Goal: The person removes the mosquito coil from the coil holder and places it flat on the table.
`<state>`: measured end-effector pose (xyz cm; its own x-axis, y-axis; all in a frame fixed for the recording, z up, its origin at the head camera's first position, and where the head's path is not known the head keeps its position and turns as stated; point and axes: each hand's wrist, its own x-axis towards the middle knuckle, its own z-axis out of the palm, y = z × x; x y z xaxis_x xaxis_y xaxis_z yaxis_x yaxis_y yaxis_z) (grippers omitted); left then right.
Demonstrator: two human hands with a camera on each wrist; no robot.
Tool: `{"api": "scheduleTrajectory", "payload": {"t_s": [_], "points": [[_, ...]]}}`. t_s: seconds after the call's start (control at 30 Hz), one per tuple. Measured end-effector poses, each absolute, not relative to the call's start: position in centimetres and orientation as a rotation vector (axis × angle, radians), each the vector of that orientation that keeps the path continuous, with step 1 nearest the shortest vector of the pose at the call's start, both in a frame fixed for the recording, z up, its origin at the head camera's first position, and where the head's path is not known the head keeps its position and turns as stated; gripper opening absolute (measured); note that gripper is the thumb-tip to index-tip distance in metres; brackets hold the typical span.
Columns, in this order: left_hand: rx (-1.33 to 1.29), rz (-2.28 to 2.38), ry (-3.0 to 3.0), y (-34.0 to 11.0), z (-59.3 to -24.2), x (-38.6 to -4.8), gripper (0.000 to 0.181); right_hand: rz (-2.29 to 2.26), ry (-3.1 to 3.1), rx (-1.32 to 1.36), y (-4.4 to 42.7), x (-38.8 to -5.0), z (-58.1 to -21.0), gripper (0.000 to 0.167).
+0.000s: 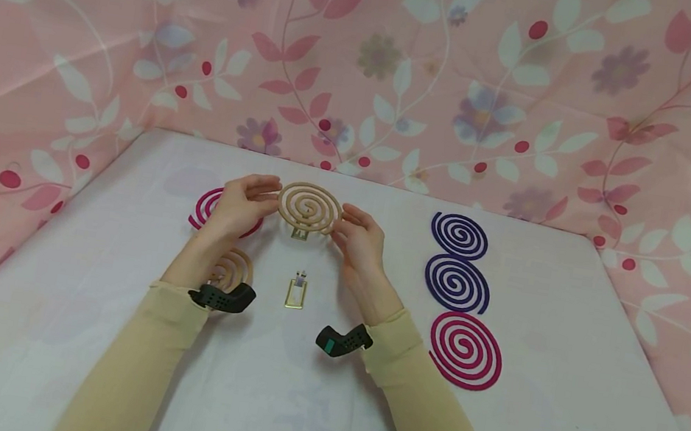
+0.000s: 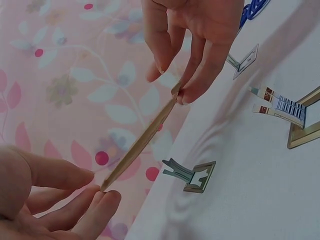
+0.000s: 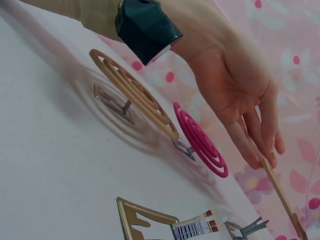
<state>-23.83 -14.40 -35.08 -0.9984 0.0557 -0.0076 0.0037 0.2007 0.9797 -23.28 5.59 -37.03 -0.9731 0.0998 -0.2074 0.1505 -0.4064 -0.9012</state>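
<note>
A tan mosquito coil (image 1: 308, 208) is held level by its opposite edges, one hand at either side. My left hand (image 1: 239, 208) pinches its left rim between thumb and fingers. The right rim is pinched by my right hand (image 1: 363, 244). Seen edge-on in the left wrist view, the coil (image 2: 140, 142) hangs apart from the small metal stand (image 2: 199, 177), whose prongs point up. Nearer to me, a second metal stand (image 1: 296, 295) has its prongs raised and bears no coil. In the right wrist view my right hand is out of sight.
On the left, another tan coil (image 3: 132, 92) and a pink coil (image 3: 200, 140) sit raised on metal stands. Two dark blue coils (image 1: 460, 236) and a pink coil (image 1: 466, 351) form a column at right. A floral cloth (image 1: 368, 62) hangs behind the white table (image 1: 555, 426).
</note>
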Motion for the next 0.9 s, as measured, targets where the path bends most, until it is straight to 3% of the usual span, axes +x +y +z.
{"api": "scheduleTrajectory", "payload": {"t_s": [0.9], "points": [[-0.052,2.149,2.291,-13.7,-34.6,-23.7,0.048,-2.642,1.631,0.322,7.0,-23.6,-36.1,0.041]]}}
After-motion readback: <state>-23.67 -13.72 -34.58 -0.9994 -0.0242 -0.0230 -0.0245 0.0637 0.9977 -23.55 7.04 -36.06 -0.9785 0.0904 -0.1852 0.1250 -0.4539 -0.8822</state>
